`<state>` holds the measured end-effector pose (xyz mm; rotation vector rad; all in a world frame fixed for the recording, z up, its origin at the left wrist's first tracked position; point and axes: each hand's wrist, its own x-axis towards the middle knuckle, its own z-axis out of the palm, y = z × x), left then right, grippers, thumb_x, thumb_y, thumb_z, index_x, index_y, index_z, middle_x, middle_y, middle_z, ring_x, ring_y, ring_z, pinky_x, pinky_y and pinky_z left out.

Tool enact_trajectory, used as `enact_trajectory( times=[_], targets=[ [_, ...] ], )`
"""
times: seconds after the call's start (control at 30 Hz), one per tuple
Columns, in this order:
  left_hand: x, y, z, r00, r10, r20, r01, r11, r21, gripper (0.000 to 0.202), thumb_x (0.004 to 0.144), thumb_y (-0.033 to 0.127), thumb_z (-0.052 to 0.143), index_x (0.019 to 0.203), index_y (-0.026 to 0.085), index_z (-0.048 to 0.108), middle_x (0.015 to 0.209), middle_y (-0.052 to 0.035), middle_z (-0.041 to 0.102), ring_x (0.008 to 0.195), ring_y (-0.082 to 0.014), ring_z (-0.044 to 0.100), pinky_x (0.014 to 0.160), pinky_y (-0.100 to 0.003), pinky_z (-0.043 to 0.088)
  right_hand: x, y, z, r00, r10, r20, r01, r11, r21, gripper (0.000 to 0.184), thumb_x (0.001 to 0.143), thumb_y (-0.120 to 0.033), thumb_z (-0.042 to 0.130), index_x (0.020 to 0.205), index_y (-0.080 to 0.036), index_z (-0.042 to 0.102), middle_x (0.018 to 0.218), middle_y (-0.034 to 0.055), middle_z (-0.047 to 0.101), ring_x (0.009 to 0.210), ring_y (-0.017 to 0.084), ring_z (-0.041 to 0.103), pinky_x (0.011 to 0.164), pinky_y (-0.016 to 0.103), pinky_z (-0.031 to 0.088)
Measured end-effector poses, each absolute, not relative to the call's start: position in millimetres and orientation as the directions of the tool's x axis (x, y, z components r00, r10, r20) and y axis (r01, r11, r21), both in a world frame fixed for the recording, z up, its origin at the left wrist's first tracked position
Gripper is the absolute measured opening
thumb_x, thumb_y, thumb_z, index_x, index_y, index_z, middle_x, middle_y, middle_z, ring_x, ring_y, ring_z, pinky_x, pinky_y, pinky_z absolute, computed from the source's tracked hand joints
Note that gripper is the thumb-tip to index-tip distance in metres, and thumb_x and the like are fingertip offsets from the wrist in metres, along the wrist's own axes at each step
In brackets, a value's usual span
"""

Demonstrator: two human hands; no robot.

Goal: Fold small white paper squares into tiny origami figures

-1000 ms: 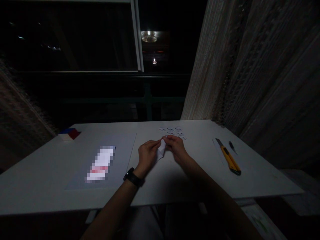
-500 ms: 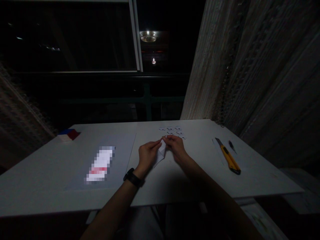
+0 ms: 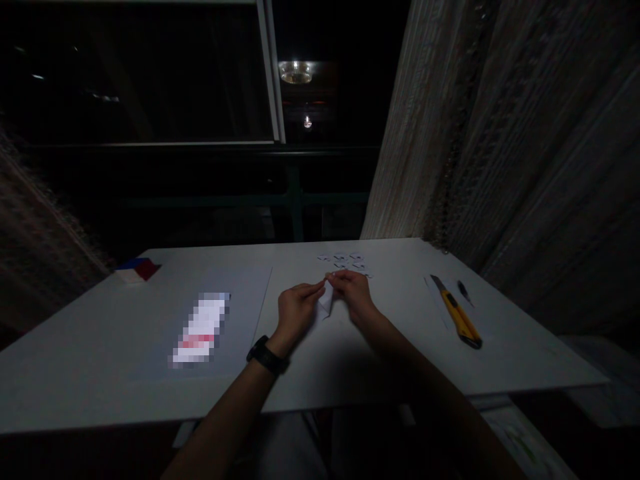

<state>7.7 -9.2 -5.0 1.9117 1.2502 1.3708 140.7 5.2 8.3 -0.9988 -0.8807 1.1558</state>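
A small folded piece of white paper is pinched between my two hands above the middle of the table. My left hand, with a black watch at its wrist, grips the paper's left side. My right hand has its fingertips closed on the top of the paper, close to the left fingertips. Part of the paper is hidden behind the left fingers. Just beyond the hands lie several small white pieces with dark marks.
On the right, a yellow utility knife with its blade out lies beside a dark pen-like tool. A bright pixelated rectangle rests on a large sheet at left. A red, white and blue block stands at the far left of the white table.
The folded paper has tilted, and less of its lower part shows beside my left hand. Both hands have shifted very slightly to the right and keep their hold.
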Motion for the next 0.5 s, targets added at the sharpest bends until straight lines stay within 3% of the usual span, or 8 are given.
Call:
enact_trajectory(
  times=[0.5],
  targets=[
    [10.8, -13.1, -2.9, 0.046, 0.85, 0.524, 0.407, -0.495, 0.767, 0.018, 0.075, 0.029, 0.057, 0.088, 0.024, 0.07, 0.086, -0.0027, 0.07, 0.079, -0.0155, 0.062, 0.073, -0.027, 0.045, 141.9, 6.0, 9.8, 0.2, 0.979, 0.028, -0.302, 0.088, -0.949, 0.017, 0.047, -0.025, 0.074, 0.054, -0.014, 0.064, 0.055, 0.0009, 0.06, 0.052, 0.011, 0.053, 0.051, 0.024, 0.04]
  ],
)
